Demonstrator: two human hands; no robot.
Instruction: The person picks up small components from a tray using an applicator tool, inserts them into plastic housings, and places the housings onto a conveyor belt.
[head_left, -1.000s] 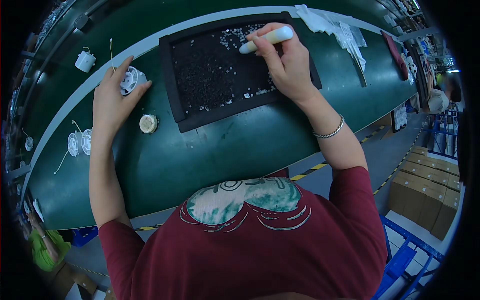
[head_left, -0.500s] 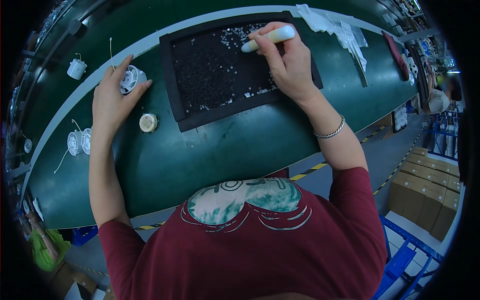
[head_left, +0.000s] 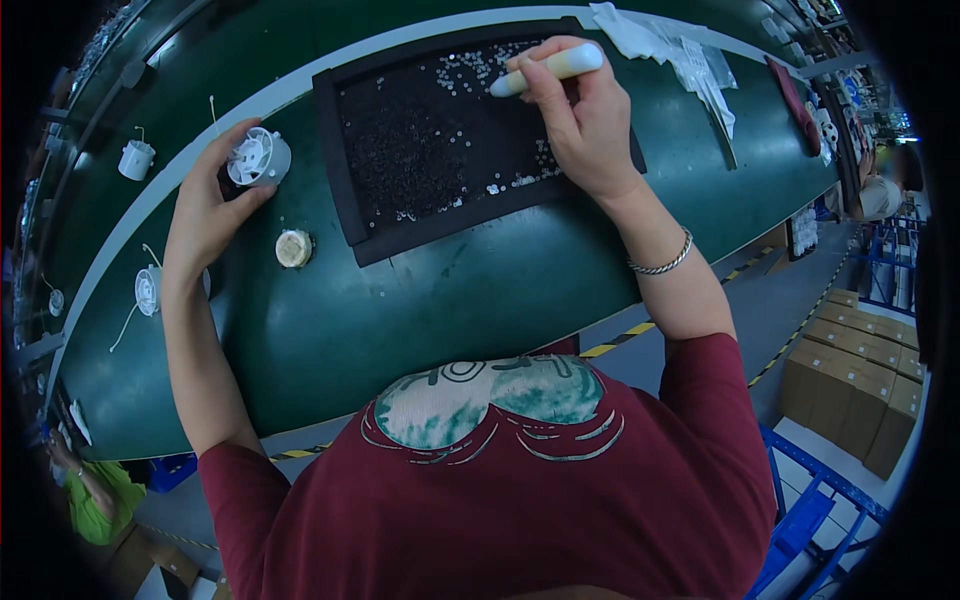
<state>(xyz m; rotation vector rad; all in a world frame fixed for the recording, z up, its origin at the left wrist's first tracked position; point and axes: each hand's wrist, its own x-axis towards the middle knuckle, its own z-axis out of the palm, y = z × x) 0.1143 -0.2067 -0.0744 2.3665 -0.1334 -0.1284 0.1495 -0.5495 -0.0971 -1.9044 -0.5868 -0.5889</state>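
My left hand (head_left: 203, 208) curls round a white round plastic housing (head_left: 262, 158) with inner ribs and a thin upright wire; thumb and fingers are on its sides. My right hand (head_left: 592, 135) grips a thick pale pen-like tool (head_left: 560, 66) with a white end. Its tip points left and down, over the black tray (head_left: 340, 190). Many small dark pieces and small shiny discs (head_left: 465, 72) lie in that tray. Between the left hand and the tray, a small round pot with a cream top (head_left: 294, 249) sits on the green table.
Another white housing with a wire (head_left: 137, 160) stands at the far left; a further one (head_left: 148, 290) lies beside my left forearm. Plastic bags (head_left: 690, 75) and a dark red object (head_left: 793, 105) lie to the right. A person in green (head_left: 105, 500) is at lower left.
The housing in my left hand has tilted, showing more of its side, and my left hand has shifted slightly left. My right hand has moved a little right with the tool.
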